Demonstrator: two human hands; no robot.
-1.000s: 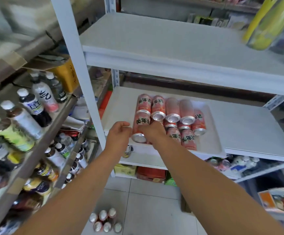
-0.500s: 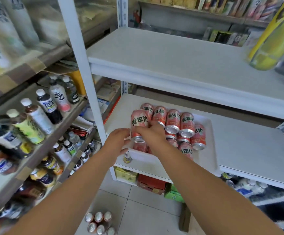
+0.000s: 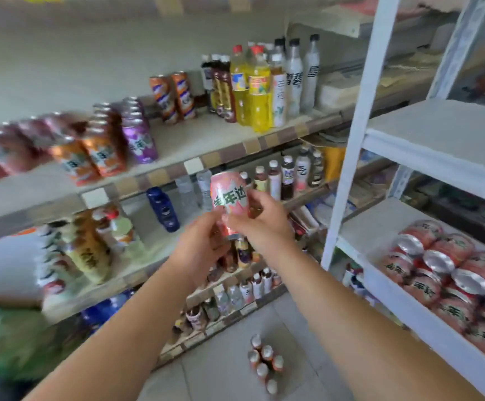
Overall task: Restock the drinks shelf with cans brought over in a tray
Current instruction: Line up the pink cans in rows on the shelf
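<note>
Left hand (image 3: pixel 202 246): centre frame, fingers curled round pink can (image 3: pixel 228 195) base. Right hand (image 3: pixel 263 224): beside it, gripping can's side. Forearms extend from bottom edge.

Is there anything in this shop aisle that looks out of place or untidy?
Yes. A cluster of small bottles stands on the floor tiles, off any shelf. The pink cans on the white shelf lie heaped on their sides, not upright.

I get bright, even light with no hard shadows. Motion blur smears the left side, worst on the row of pink and orange cans (image 3: pixel 32 151) on the tiled shelf (image 3: pixel 252 146). The pink can with green lettering (image 3: pixel 228 198) at centre reads fairly sharp. Wide-angle distortion leans the white metal upright (image 3: pixel 359 125); silver can tops (image 3: pixel 438 260) at right show mild glare.
</note>
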